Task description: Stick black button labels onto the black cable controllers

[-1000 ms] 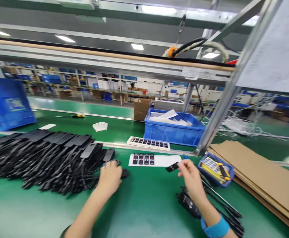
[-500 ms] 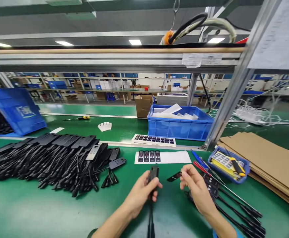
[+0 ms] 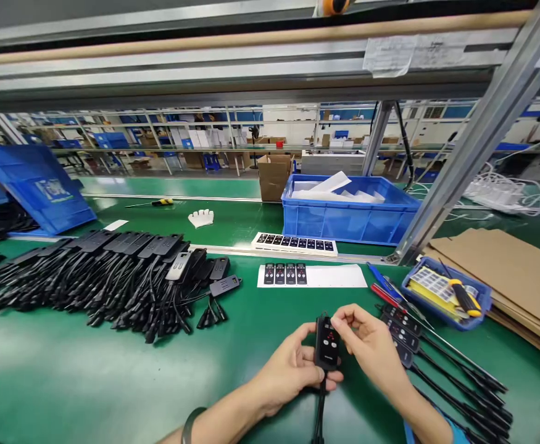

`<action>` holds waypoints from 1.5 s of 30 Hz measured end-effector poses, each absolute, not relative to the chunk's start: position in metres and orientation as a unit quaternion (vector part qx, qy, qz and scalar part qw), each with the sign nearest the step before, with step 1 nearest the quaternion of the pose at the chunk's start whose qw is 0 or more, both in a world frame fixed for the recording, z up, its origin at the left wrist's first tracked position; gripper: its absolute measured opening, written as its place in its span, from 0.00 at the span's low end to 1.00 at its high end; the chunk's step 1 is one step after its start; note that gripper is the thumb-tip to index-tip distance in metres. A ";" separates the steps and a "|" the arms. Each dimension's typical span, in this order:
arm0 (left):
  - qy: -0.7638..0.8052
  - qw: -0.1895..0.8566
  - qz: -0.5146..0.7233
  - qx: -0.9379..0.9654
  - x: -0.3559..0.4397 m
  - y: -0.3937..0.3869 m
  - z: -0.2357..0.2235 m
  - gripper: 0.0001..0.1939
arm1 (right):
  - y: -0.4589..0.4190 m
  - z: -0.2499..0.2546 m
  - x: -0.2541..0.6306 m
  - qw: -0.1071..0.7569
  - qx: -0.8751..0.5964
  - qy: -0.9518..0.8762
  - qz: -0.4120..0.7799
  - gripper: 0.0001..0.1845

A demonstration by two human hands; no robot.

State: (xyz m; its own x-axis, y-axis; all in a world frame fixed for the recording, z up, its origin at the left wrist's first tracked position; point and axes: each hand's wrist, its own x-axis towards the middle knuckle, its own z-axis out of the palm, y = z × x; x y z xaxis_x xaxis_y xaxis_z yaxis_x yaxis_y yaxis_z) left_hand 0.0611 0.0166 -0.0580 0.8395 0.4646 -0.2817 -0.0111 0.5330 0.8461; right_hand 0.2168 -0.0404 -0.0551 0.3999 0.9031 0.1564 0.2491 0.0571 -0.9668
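My left hand (image 3: 292,370) is closed around a slim black controller (image 3: 327,343) with a cable hanging below it, held upright over the green table. My right hand (image 3: 370,346) pinches the controller's upper face with thumb and fingertips, where a black button label with red and white marks sits. A white backing sheet (image 3: 313,275) with several more black labels lies just beyond my hands. To the left spreads a big pile of black cabled controllers (image 3: 107,277). Finished-looking controllers (image 3: 436,364) lie in a row at my right.
A blue crate (image 3: 348,219) with white sheets stands behind, a label strip (image 3: 294,244) before it. A small blue tray (image 3: 448,295) with stickers and a yellow tool sits right, next to cardboard sheets (image 3: 505,277). Red and blue pens (image 3: 383,288), a white glove (image 3: 201,217), a tilted blue bin (image 3: 38,185).
My left hand took a controller from the pile and brought it to the middle. My right hand carried a loose black label to it and now presses on its face.
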 end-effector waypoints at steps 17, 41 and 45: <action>0.222 0.831 0.136 0.492 0.061 0.014 -0.063 0.32 | -0.042 -0.056 0.212 0.555 -0.634 -0.457 0.285 0.13; 0.216 0.854 0.215 0.423 0.062 0.024 -0.054 0.11 | -0.043 -0.073 0.200 0.457 -0.601 -0.552 0.353 0.38; 0.223 0.842 0.218 0.440 0.063 0.025 -0.057 0.13 | -0.044 -0.075 0.198 0.477 -0.574 -0.533 0.398 0.42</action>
State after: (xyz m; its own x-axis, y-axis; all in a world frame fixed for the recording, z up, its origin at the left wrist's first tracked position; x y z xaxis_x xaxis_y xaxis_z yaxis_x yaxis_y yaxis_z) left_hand 0.0629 0.0251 -0.0567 0.8058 0.5630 -0.1836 -0.1706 0.5177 0.8384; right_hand 0.1983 -0.0443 -0.0747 0.1137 0.9922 0.0507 0.2325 0.0231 -0.9723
